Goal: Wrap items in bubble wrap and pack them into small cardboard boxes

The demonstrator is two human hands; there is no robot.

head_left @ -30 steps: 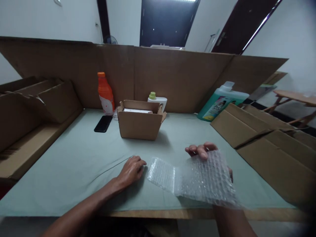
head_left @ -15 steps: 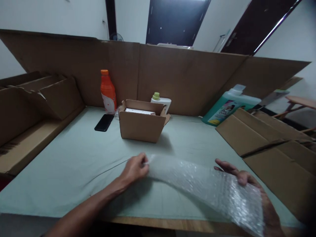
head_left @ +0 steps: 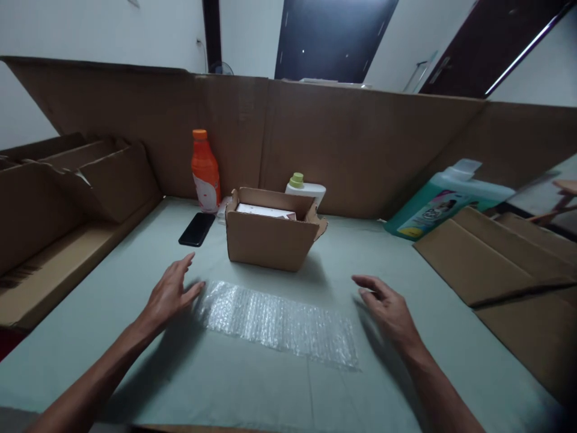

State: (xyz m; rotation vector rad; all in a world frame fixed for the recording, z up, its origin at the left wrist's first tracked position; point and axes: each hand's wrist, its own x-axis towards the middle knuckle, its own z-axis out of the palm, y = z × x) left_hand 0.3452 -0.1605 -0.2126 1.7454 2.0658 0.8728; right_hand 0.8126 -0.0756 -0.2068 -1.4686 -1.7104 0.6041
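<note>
Head view: the bubble wrap sheet (head_left: pixel 279 323), held up by both hands half a second earlier, is now released and laid flat on the green table cover (head_left: pixel 135 288), just in front of the open cardboard box (head_left: pixel 270 236). It is clear, oblong and unfolded. The left hand (head_left: pixel 170 293) and right hand (head_left: pixel 388 308) are seen open, empty, flanking its ends.

A strip of clear plastic bubble wrap (head_left: pixel 278 323) lies flat near the desk's front edge, its bubbled surface glinting. The desk (head_left: pixel 135 282) is covered in a matt, pale green sheet, smooth apart from faint creases. Behind the wrap stands a small box (head_left: pixel 270 237) of plain brown cardboard, dull and slightly rough. Toward the back edge, a phone (head_left: pixel 197 229) shows glossy black glass, and an orange bottle (head_left: pixel 205 171) looks like smooth plastic. Matt corrugated cardboard walls (head_left: pixel 338 144) line the back edge.
</note>
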